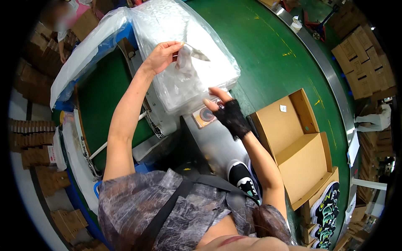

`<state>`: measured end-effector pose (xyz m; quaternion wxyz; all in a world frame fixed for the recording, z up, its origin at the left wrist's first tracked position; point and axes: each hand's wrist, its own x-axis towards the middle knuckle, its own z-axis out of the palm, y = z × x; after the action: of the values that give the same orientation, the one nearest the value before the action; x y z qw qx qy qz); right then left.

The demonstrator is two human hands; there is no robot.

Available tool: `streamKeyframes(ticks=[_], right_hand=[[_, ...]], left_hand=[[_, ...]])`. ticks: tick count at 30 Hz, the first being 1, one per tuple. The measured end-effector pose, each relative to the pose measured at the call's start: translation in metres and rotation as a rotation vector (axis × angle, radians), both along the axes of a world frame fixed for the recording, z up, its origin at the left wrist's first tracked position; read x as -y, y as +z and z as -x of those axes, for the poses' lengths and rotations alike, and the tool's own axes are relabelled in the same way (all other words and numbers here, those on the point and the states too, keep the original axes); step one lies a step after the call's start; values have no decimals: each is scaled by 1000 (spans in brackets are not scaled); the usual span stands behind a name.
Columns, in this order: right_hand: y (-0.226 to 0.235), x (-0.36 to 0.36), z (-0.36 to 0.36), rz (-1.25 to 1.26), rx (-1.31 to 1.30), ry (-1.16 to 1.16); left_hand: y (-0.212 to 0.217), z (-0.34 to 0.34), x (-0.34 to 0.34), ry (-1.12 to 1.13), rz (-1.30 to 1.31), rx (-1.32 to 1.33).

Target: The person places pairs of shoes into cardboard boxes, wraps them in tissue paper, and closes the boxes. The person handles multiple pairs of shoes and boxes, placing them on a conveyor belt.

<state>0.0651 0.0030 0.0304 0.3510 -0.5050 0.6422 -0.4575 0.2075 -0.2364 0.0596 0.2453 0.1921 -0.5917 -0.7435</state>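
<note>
My left hand (162,57), bare, pinches the edge of a thin translucent sheet (185,62) that hangs crumpled from the fingertips. It is over a tall stack of white sheets wrapped in clear plastic (197,29). My right hand (229,117) wears a black fingerless glove. Its thumb and forefinger stand apart, and I see nothing between them. Just left of that hand, a small flat item with a round grey disc (206,115) lies on the metal surface (217,142). Below my right wrist is a black and white sneaker (243,178), partly hidden by my arm.
An open brown shoebox (289,125) sits right of my right forearm on the green conveyor belt (259,50). Several patterned sneakers (325,213) line up at lower right. Cartons (360,58) are stacked beyond the metal rail. Another person (69,19) is at upper left.
</note>
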Motion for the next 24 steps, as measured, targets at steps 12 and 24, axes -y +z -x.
streamKeyframes(ticks=[12,24], right_hand=[[53,54,-18,27,500,-3],[76,1,18,331,549,-531]], left_hand=[[64,14,-63,119,382,149],[48,13,-114,-128,1156,94]])
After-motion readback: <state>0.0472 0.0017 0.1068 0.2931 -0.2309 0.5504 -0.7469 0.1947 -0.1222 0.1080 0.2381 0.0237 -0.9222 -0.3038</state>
